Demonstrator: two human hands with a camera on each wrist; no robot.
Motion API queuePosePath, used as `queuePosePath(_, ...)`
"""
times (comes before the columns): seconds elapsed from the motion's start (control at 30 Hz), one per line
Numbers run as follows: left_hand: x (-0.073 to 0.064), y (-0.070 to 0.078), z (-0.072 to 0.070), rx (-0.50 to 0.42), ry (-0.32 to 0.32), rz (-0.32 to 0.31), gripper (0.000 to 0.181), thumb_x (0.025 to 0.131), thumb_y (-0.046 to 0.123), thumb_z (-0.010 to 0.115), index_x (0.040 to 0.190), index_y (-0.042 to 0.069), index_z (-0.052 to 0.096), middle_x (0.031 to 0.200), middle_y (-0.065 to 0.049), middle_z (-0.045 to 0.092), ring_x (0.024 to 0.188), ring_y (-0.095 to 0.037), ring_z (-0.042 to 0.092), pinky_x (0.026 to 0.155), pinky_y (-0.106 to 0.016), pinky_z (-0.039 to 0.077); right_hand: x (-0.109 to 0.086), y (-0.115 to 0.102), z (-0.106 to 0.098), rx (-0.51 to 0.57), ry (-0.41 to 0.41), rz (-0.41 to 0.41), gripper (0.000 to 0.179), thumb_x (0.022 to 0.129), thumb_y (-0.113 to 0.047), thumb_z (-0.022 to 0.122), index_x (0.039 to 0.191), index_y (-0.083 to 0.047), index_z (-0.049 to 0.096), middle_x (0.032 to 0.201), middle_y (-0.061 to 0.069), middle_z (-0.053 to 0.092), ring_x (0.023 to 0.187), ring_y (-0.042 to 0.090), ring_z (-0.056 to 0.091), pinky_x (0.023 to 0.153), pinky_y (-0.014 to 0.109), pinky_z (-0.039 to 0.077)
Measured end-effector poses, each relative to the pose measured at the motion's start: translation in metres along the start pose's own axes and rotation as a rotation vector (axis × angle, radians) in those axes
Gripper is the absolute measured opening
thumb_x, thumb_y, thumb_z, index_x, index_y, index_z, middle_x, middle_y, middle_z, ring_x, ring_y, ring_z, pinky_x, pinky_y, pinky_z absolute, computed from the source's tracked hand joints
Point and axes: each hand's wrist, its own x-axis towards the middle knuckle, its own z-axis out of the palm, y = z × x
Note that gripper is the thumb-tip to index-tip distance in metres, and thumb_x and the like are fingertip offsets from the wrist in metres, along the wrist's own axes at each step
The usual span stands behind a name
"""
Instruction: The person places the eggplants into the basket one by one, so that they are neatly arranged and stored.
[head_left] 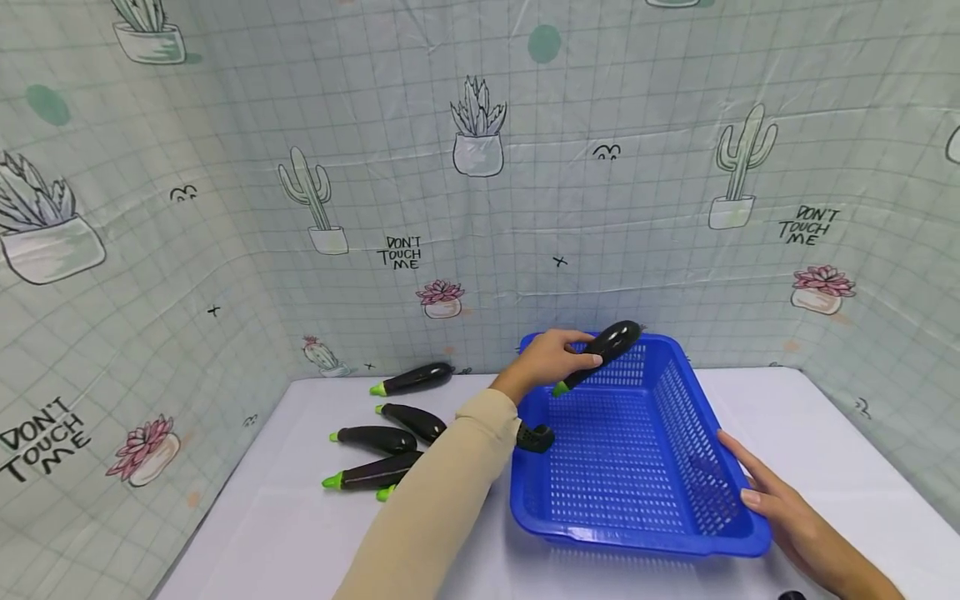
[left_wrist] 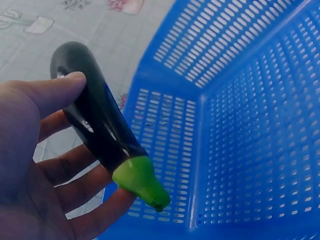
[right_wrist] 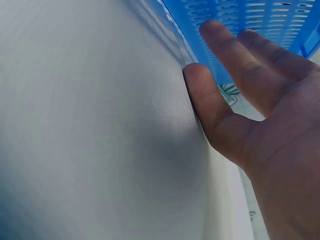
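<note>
A pale checked cloth printed with potted plants and the words "DON'T TOUCH ME" hangs behind and beside a white table. On the right half of the table is a blue basket with slotted walls and a meshed floor. A cream sleeve covers the left arm, which reaches forward to the basket's far end. The right hand is spread, its fingers nearly straight and resting against the outside of the basket's right wall. The left hand is partly closed, gripping one eggplant between thumb and fingers. That eggplant is held tilted at the basket's far left part, round end up, green stem end down; how far above the floor, I cannot tell. Left of the basket, more eggplants lie on the table, green ends to the left, some partly hidden by the sleeve. A small black object shows just beside the sleeve; what it is, I cannot tell.
</note>
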Motion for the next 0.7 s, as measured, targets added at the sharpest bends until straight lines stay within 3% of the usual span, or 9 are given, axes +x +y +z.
queuePosePath(0.4, 0.0003, -0.0025, 0.0019, 0.165, -0.029, -0.018, 0.046, 0.095, 0.039, 0.069, 0.137, 0.022, 0.064, 0.116, 0.0, 0.07, 0.093, -0.009, 0.066, 0.082, -0.031, 0.053, 0.0019, -0.0011, -0.0002, 0.033, -0.027, -0.005, 0.065, 0.103, 0.0, 0.021, 0.162, -0.015, -0.002, 0.162, -0.019, 0.004, 0.138, -0.013, 0.023, 0.102, 0.011, 0.03)
queuePosePath(0.7, 0.0012, -0.0034, 0.0025, 0.204, -0.03, -0.017, 0.046, 0.094, 0.039, 0.07, 0.137, 0.021, 0.064, 0.112, 0.001, 0.07, 0.087, -0.007, 0.065, 0.078, -0.03, 0.051, 0.0016, -0.0026, 0.001, 0.032, -0.015, 0.026, 0.065, 0.104, -0.002, 0.022, 0.162, -0.018, -0.002, 0.161, -0.019, 0.002, 0.136, -0.015, 0.024, 0.101, 0.011, 0.03)
